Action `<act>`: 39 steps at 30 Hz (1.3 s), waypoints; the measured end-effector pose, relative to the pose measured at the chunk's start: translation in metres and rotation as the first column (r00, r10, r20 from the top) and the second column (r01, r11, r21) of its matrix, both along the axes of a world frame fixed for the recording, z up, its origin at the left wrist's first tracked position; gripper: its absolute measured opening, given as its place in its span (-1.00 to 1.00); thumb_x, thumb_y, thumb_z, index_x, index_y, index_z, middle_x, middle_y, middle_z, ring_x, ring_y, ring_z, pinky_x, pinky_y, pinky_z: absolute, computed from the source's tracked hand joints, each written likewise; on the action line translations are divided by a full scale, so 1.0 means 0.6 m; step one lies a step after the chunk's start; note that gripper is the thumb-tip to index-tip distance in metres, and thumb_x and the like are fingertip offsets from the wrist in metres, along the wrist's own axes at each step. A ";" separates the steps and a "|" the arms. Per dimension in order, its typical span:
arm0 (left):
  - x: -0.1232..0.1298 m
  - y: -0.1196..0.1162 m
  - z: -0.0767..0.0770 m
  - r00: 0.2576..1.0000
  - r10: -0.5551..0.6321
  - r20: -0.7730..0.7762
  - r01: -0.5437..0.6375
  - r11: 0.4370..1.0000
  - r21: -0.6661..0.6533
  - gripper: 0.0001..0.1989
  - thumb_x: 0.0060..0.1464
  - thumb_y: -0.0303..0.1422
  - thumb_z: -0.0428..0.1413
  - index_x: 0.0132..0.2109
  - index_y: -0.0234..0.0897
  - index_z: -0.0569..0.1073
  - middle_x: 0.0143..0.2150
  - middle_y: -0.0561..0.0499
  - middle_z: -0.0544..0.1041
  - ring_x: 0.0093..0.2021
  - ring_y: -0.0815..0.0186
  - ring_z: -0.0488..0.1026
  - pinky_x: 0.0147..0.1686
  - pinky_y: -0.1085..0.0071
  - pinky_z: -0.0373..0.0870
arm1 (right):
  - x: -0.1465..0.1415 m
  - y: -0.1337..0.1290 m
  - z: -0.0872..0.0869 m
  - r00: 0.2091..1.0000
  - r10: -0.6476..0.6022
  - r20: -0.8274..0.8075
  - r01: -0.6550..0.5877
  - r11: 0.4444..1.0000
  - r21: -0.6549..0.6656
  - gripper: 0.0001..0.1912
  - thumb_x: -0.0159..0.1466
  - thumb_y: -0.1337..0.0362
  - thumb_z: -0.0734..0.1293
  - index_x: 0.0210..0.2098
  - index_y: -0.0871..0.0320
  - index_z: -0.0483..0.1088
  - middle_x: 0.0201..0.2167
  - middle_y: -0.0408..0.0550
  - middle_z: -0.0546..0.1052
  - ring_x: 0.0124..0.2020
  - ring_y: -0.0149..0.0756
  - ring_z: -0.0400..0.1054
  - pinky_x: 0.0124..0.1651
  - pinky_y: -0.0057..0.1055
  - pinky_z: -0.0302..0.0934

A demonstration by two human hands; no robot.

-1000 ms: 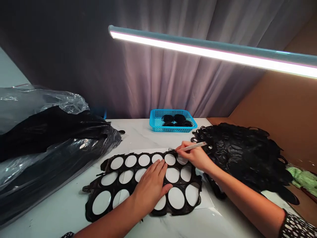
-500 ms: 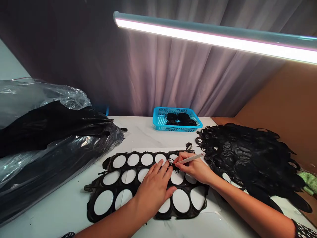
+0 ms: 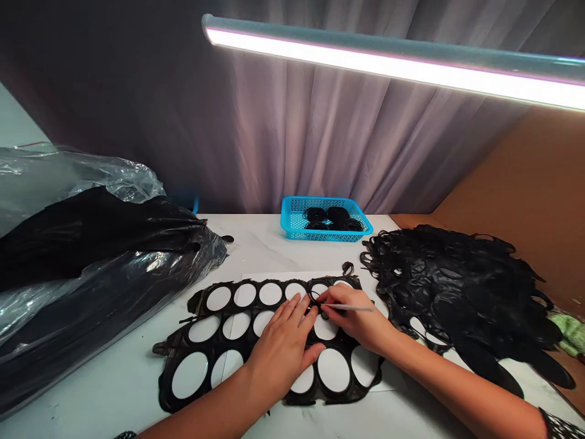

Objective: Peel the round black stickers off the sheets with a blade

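Note:
My left hand (image 3: 283, 347) lies flat with its fingers apart on a black die-cut sheet (image 3: 220, 327) with rows of oval holes. It grips nothing. My right hand (image 3: 351, 317) pinches a thin white pick-like tool (image 3: 354, 307) over the sheet's upper edge, close to my left fingertips. A thin black ring (image 3: 315, 297) loops up at my right fingertips, and the tool's tip is hidden by those fingers. White paper (image 3: 292, 276) lies under the sheet.
A blue perforated basket (image 3: 292, 225) holding black coils stands at the back of the white marble table (image 3: 260, 250). A heap of black cut sheets (image 3: 457, 286) lies to the right. A bulging black plastic bag (image 3: 91, 262) fills the left side.
My right hand has moved down and left onto the sheet, and the white tool now lies nearly level. A thin black ring has appeared at the fingertips. My left hand has barely moved.

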State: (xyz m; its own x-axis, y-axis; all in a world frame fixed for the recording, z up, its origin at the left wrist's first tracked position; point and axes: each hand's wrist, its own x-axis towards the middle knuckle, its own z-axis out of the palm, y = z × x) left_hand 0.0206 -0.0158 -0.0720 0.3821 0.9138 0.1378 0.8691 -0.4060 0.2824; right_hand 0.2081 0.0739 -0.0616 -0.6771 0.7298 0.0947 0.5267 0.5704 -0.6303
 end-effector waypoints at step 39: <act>0.283 0.100 0.013 0.992 0.087 0.089 -0.070 0.980 -0.188 -0.22 0.25 0.02 -0.03 0.36 -0.54 0.11 0.40 -0.46 -0.07 0.40 -0.27 -0.34 0.30 -0.23 -0.21 | 0.215 0.090 0.112 0.122 -0.804 -0.582 -0.138 0.567 -0.812 -0.93 0.15 0.43 0.32 -0.43 0.16 0.36 0.00 0.04 0.50 -0.28 -0.40 0.48 -0.40 -0.57 0.47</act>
State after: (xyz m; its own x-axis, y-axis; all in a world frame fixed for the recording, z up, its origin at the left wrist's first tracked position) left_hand 0.1903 0.0441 -0.0642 0.3013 0.9535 -0.0027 0.8612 -0.2709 0.4300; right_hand 0.3371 0.1280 0.0055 -0.0900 0.9750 -0.2030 -0.6339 -0.2133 -0.7435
